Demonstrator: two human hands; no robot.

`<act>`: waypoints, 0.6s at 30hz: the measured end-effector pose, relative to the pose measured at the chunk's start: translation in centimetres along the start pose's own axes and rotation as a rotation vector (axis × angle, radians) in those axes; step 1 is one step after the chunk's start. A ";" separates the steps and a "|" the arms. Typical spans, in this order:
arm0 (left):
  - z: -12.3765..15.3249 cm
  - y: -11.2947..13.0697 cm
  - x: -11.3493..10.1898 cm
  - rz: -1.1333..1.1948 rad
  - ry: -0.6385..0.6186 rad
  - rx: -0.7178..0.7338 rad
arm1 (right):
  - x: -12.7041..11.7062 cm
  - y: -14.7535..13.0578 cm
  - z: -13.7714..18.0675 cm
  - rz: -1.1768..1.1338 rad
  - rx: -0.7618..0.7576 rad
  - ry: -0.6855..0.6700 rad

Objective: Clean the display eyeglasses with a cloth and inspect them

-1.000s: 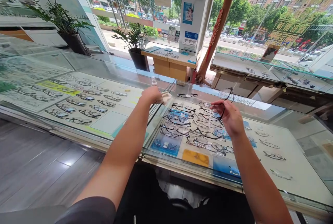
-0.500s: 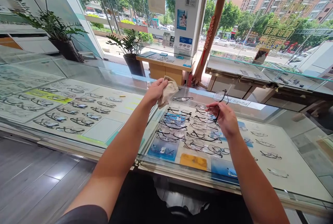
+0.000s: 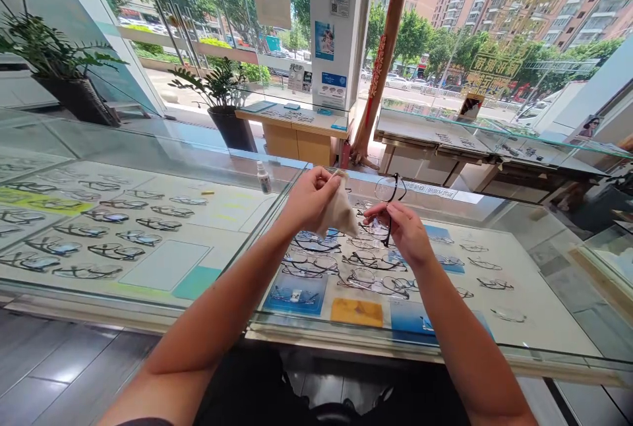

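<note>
My left hand pinches a beige cleaning cloth, which hangs down from the fingers above the glass counter. To the right of it, my right hand grips a pair of dark-framed eyeglasses, held up on edge with a round lens toward the top. A small gap separates the cloth from the eyeglasses. Under both hands, rows of eyeglass frames lie in the display case, partly hidden by the cloth and the hands.
A small white spray bottle stands on the counter left of my hands. More frames fill the left case. A yellow block and a blue card lie near the front edge. Behind are a potted plant and a wooden post.
My left hand has moved right and slightly down with the cloth, closer to the eyeglasses. The view has shifted, and the spray bottle now shows clearly. My right hand still holds the eyeglasses.
</note>
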State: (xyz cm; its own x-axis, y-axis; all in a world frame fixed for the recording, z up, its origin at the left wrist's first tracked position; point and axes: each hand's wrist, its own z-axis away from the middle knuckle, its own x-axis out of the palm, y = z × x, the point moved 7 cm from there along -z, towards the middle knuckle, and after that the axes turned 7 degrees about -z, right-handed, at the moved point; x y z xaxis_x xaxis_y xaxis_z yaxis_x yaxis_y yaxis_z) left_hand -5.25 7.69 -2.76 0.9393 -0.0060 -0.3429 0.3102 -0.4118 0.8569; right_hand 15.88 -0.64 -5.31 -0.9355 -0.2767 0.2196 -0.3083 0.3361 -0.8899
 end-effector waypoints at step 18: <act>2.2 1.2 5.3 0.410 -0.227 0.086 | 0.8 2.4 -0.1 -0.054 0.116 -0.085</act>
State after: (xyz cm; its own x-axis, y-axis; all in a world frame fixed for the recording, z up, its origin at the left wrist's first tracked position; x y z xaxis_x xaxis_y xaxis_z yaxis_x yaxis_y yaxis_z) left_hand -0.25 5.16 -4.44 0.9231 -0.3787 -0.0664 -0.1019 -0.4075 0.9075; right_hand 14.33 0.07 -7.22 -0.8988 -0.3680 0.2383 -0.3313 0.2140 -0.9190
